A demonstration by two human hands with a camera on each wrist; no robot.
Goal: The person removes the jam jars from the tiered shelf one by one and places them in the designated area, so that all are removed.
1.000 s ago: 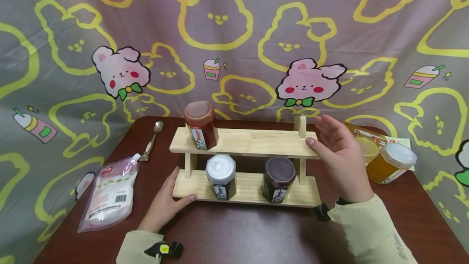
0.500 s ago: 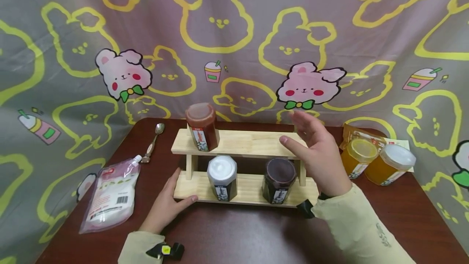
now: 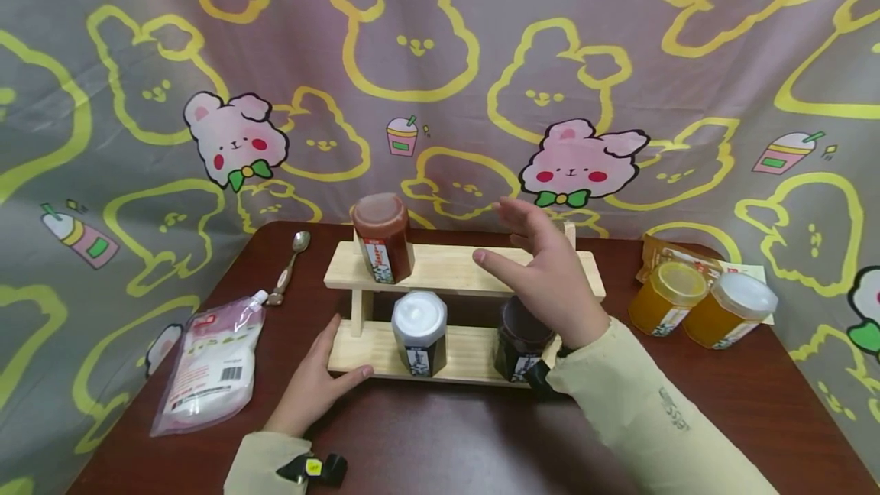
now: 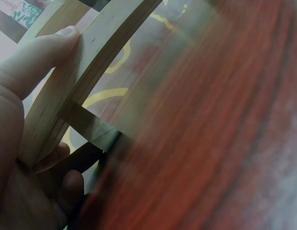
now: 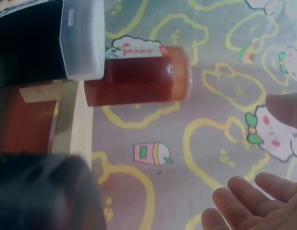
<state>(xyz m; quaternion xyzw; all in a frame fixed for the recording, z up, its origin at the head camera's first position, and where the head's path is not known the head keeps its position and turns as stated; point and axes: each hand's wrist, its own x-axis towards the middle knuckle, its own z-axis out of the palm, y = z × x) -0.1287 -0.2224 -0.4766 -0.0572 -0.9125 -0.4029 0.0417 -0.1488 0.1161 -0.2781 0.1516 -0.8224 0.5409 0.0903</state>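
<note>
Wooden two-tier rack [image 3: 447, 270] held at its left end by your left hand [image 3: 318, 384]

You have the rack standing upright on the dark reddish-brown table [image 3: 454, 434], at the middle of its farther part, before the patterned curtain [image 3: 440, 21]. Your left hand grips the left end of the lower shelf: the thumb lies on the board, and in the left wrist view other fingers are seen bent below it.

Your right hand [image 3: 543, 273] is well spread, with the thumb apart from the slightly bent fingers, and it holds nothing. It is raised at the right part of the upper shelf, and in the head view it partly hides this shelf.

At the left of the upper shelf stands a red hexagonal jar [image 3: 383, 243]. On the lower shelf, a white-lidded jar [image 3: 419, 334] stands left of the middle, and a dark-lidded jar [image 3: 512, 342] stands to the right, partly covered by your right wrist.

To the right of the rack, two amber jars stand close together, the yellow-lidded jar [image 3: 667, 300] and the pale-lidded jar [image 3: 732, 312], with a brown packet [image 3: 663, 250] behind them. On the left side lie a spouted pouch [image 3: 213, 365] with whitish contents and, just beyond its cap, a metal spoon [image 3: 289, 266].
</note>
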